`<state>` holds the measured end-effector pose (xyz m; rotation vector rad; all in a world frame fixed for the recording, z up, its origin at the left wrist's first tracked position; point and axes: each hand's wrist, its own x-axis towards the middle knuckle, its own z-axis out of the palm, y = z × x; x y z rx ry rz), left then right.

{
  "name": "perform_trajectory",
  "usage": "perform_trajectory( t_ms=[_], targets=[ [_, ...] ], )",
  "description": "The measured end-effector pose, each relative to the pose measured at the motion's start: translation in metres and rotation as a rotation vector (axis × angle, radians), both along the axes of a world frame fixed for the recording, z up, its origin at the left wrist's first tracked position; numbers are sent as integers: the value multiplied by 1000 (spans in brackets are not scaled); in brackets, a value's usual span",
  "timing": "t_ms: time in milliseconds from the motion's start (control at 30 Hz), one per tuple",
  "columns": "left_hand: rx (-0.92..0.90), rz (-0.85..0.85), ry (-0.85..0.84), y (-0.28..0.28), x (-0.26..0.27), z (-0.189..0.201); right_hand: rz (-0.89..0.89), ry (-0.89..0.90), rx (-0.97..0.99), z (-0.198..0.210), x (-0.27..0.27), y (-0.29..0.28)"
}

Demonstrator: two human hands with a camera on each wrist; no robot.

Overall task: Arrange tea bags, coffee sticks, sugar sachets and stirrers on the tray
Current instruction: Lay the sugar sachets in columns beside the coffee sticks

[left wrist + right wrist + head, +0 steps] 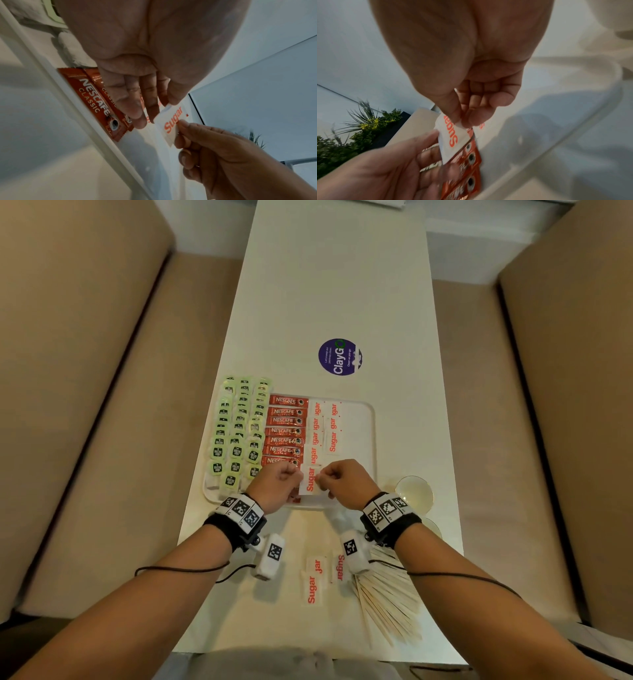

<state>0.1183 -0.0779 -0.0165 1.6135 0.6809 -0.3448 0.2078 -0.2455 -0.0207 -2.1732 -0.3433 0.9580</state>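
A white tray (pixel 370 440) holds green tea bags (pixel 239 433) on the left, red coffee sticks (pixel 286 431) in the middle and sugar sachets (pixel 330 426) to their right. Over the tray's near edge, both hands hold one sugar sachet (pixel 310 479) between them. My left hand (pixel 296 474) pinches its left edge and my right hand (pixel 322 475) pinches its right edge. The left wrist view shows the sachet (pixel 171 121) above the coffee sticks (pixel 96 98). In the right wrist view, thumb and finger of my right hand (pixel 462 121) nip the sachet (pixel 452 136).
Loose sugar sachets (pixel 315 580) lie on the white table (pixel 342 285) near me, with a fan of wooden stirrers (pixel 387 594) to their right. A clear glass (pixel 414 491) stands right of the tray. Beige sofas (pixel 85 371) flank the table.
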Motion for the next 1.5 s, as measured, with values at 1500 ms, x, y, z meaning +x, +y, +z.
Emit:
perform_trajectory(
  t_ms=[1500],
  targets=[
    [497,-725,16,-35,-89,-24,571,-236,-411,3,-67,-68]
  ],
)
